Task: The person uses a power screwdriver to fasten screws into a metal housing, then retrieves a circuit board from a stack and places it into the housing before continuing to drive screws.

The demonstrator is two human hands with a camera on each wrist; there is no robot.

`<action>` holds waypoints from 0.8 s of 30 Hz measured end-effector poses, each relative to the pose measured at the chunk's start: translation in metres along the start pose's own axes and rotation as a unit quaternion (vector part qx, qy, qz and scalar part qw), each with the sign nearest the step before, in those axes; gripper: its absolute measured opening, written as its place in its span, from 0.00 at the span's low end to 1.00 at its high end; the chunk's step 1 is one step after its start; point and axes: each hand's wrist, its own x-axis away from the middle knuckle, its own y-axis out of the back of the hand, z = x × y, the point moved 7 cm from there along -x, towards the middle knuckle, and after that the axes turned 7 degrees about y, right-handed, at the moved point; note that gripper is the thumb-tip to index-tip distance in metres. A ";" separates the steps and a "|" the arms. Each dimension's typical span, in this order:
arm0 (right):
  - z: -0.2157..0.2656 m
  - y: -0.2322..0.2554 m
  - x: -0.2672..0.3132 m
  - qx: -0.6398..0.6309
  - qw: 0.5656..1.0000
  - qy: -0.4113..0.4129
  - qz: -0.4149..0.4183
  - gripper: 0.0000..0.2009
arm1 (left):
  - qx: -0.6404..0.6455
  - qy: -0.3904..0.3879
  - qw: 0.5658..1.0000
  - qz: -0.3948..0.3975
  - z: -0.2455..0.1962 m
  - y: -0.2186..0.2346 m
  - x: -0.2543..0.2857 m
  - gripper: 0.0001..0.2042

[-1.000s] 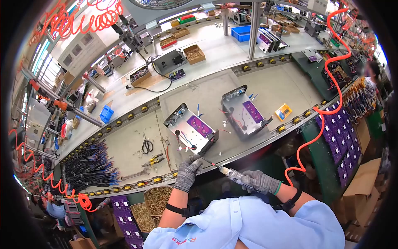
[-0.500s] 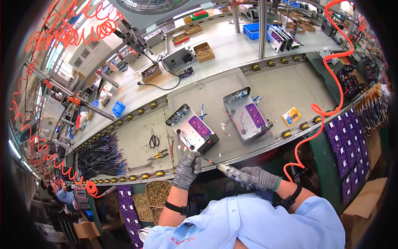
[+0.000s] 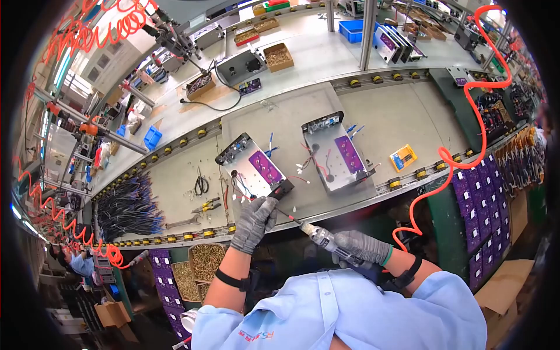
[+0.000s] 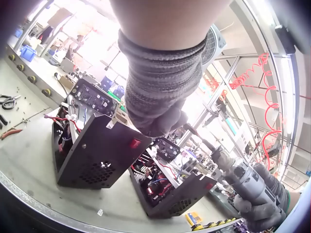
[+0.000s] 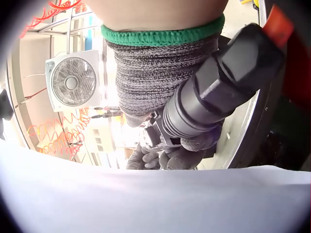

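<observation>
Both hands wear speckled grey knit gloves: left hand [image 3: 253,221], right hand [image 3: 364,246] with a green cuff. Silver-grey screwdriver [image 3: 326,240]. Bare-metal chassis [image 3: 252,167] with purple board and black front. Coiled orange-red hose [image 3: 449,157]. Pale grey worktop [image 3: 291,125]. Light blue shirt [image 3: 350,315].

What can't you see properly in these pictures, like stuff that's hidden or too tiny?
- Screwdriver tip: in the head view the left hand covers it, so where it meets the metal box stays hidden.
- Left hand's fingertips: in the left wrist view the glove's back hides them.
- Right hand: in the right wrist view a blurred pale sleeve fills the bottom.
- Screws in the bin: too small to tell apart, head view.
</observation>
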 end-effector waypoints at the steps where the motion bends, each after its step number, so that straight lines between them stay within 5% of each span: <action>1: -0.006 0.000 -0.001 0.001 1.000 -0.002 0.001 0.32 | 0.008 0.017 1.000 0.021 0.004 -0.001 -0.003 0.14; 5: -0.021 0.013 -0.004 0.047 0.996 0.042 -0.061 0.34 | -0.026 0.060 0.998 -0.008 0.017 -0.001 -0.023 0.20; 7: -0.041 0.031 -0.016 0.068 0.987 0.067 -0.127 0.42 | -0.114 0.003 0.993 -0.033 0.007 0.008 -0.032 0.21; 9: -0.061 0.046 -0.031 0.060 0.985 0.061 -0.152 0.43 | -0.313 -0.172 0.931 -0.072 -0.024 0.009 -0.032 0.17; 10: -0.064 0.048 -0.034 0.057 0.983 0.050 -0.166 0.38 | -0.324 -0.167 0.929 -0.064 -0.026 0.006 -0.037 0.17; 13: -0.064 0.049 -0.047 0.047 0.983 0.031 -0.176 0.35 | -0.612 -0.273 0.724 -0.160 -0.053 -0.013 -0.050 0.26; 16: -0.082 0.052 -0.066 0.021 0.981 0.019 -0.192 0.36 | -0.691 -0.189 0.685 -0.135 -0.047 -0.030 -0.070 0.29; 24: -0.078 0.055 -0.069 0.039 0.981 0.043 -0.183 0.36 | -0.678 -0.135 0.715 -0.106 -0.027 -0.015 -0.099 0.25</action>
